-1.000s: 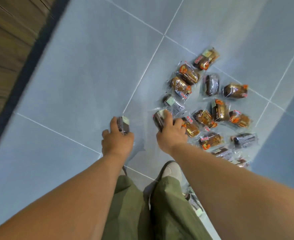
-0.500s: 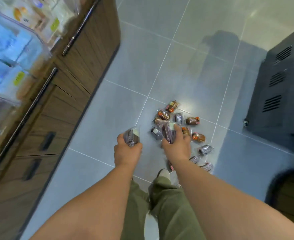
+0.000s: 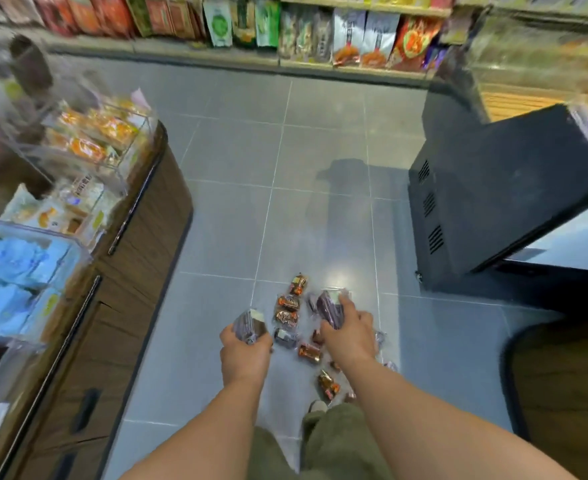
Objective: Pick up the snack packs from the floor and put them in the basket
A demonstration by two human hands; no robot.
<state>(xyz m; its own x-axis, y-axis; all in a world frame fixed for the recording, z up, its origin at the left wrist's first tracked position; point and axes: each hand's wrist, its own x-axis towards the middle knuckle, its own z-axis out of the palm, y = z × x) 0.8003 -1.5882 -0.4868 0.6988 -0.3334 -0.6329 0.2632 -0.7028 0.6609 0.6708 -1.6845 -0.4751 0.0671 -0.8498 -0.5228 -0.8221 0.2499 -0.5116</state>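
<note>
Left pack (image 3: 249, 325) is gripped in left hand (image 3: 245, 356): fingers are curled round its lower end, and the pale label end is pointed away from the wrist. Right pack (image 3: 330, 306) is gripped in right hand (image 3: 350, 336): fingers are wrapped over it, with a pale label at the far end. Both packs are dark and clear-wrapped. They are held above the floor (image 3: 216, 306), apart from each other.

Floor packs (image 3: 287, 317) are seen between and below the two grips, as a loose cluster of orange-brown and dark ones mixed. A few are partly hidden by the right hand and forearm. The count cannot be told because of blur.

Nearer the body than the grips, a shoe (image 3: 317, 407) tip and green trousers (image 3: 337, 441) are seen, with one orange pack just beside the shoe.

Left of the left grip, a wooden counter (image 3: 140, 271) with drawers is seen, with clear bins (image 3: 91, 140) of packaged goods on top. Right of the right grip and well apart, a black unit (image 3: 493, 202) with vent slots is seen. Far beyond both grips, a shelf (image 3: 320, 65) is lined with snack bags.
</note>
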